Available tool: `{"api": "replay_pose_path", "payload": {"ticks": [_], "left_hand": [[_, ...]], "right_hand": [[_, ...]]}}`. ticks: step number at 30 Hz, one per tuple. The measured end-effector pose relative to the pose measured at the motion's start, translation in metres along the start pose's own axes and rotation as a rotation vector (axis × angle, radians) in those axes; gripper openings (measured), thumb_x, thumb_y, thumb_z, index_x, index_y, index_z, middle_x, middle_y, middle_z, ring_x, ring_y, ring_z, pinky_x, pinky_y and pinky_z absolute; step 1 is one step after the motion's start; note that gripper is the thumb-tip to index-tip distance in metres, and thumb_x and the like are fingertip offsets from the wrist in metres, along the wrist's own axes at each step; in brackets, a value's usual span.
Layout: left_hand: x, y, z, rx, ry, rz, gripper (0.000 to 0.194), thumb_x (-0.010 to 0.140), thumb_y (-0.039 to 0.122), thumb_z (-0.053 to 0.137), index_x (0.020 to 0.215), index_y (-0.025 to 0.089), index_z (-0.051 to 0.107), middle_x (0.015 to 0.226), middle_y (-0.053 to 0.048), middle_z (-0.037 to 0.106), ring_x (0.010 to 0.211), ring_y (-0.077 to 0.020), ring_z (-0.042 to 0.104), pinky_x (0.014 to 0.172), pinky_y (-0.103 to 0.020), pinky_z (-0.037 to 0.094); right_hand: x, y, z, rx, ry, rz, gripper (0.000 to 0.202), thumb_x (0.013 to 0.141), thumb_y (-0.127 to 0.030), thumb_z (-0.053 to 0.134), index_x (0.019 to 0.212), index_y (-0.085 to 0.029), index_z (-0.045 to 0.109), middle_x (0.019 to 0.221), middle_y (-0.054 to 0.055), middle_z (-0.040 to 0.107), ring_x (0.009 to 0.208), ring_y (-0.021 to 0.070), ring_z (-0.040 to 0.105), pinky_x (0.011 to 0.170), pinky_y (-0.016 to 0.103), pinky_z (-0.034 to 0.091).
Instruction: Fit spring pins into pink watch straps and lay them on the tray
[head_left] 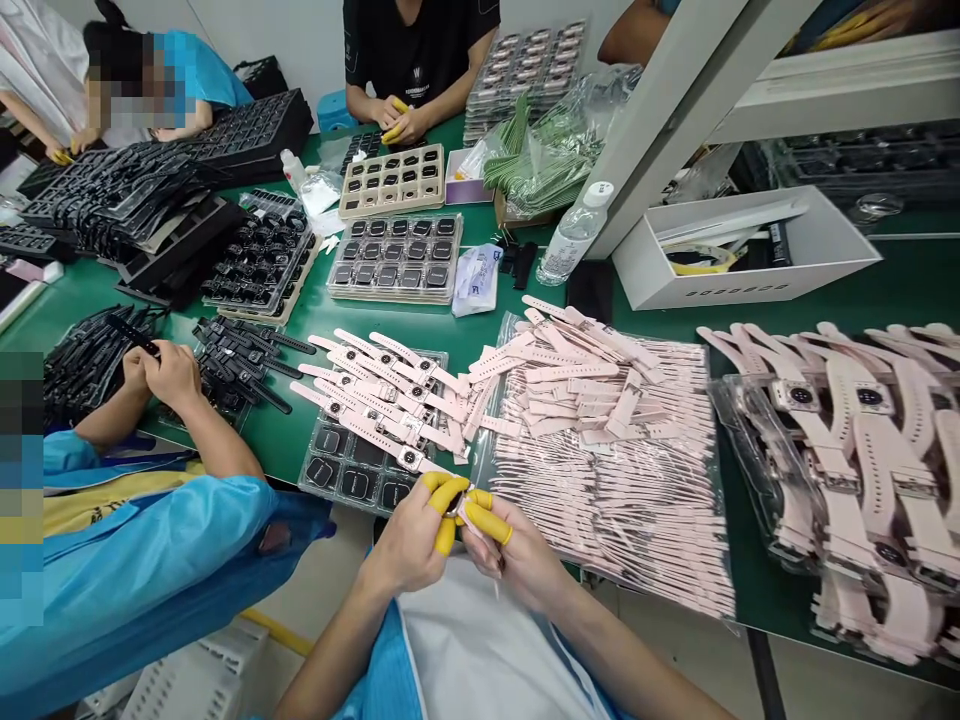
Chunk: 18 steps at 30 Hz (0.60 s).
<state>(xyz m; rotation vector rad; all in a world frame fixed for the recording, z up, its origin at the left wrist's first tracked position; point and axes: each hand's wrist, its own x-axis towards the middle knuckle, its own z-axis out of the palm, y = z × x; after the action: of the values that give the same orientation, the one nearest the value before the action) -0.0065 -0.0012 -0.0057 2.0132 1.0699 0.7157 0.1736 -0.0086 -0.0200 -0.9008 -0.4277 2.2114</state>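
Lower centre of frame: left hand [411, 540] and right hand [517, 560], fingers [448, 492] pinched on watch case [457, 504] with pink strap [474, 522]. Risk: slip off surface [285, 440] edge, from loose grip.

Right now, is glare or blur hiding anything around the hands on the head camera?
Head view: the left hand and right hand are sharp, pinching a small watch piece; soft glare streaks the plastic bag over the pink straps; wide-lens bending curves the white post; other people's faces are blurred out.
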Motion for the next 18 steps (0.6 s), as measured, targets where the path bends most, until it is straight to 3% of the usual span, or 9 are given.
{"api": "replay_pose_path", "payload": {"ticks": [3,9,12,18], "left_hand": [[0.003,0.005,-0.01,-0.001,-0.089,-0.023,0.045,0.104,0.018,0.04,0.149,0.019,0.046,0.129,-0.016,0.058,0.119,-0.0269,0.059,0.104,-0.044,0.056],[0.01,0.011,-0.018,0.309,-0.22,-0.013,0.043,0.095,0.018,0.051,0.137,0.012,0.055,0.114,-0.017,0.062,0.106,-0.0309,0.058,0.091,-0.048,0.059],[0.011,0.012,-0.018,0.375,-0.284,-0.036,0.039,0.092,0.019,0.055,0.131,0.014,0.058,0.114,-0.016,0.062,0.106,-0.0311,0.058,0.089,-0.046,0.06],[0.008,0.008,-0.016,0.186,-0.195,-0.023,0.032,0.097,0.017,0.046,0.127,0.018,0.059,0.116,-0.013,0.064,0.106,-0.0261,0.06,0.092,-0.041,0.058]], "right_hand": [[-0.001,-0.003,0.0,-0.018,-0.008,0.037,0.053,0.08,-0.063,0.083,0.076,-0.021,0.051,0.051,-0.007,0.048,0.042,0.0044,0.025,0.041,0.02,0.017],[0.002,-0.004,-0.008,-0.055,-0.01,0.108,0.055,0.08,-0.066,0.081,0.076,-0.02,0.051,0.051,-0.008,0.049,0.041,0.0033,0.023,0.04,0.019,0.017],[0.002,-0.005,-0.01,-0.092,-0.01,0.128,0.055,0.08,-0.067,0.081,0.078,-0.02,0.052,0.051,-0.007,0.051,0.04,0.0032,0.025,0.04,0.019,0.017],[-0.001,-0.003,-0.007,-0.139,-0.014,0.12,0.055,0.081,-0.068,0.078,0.08,-0.021,0.051,0.05,-0.008,0.051,0.038,0.0035,0.027,0.04,0.019,0.019]]}}
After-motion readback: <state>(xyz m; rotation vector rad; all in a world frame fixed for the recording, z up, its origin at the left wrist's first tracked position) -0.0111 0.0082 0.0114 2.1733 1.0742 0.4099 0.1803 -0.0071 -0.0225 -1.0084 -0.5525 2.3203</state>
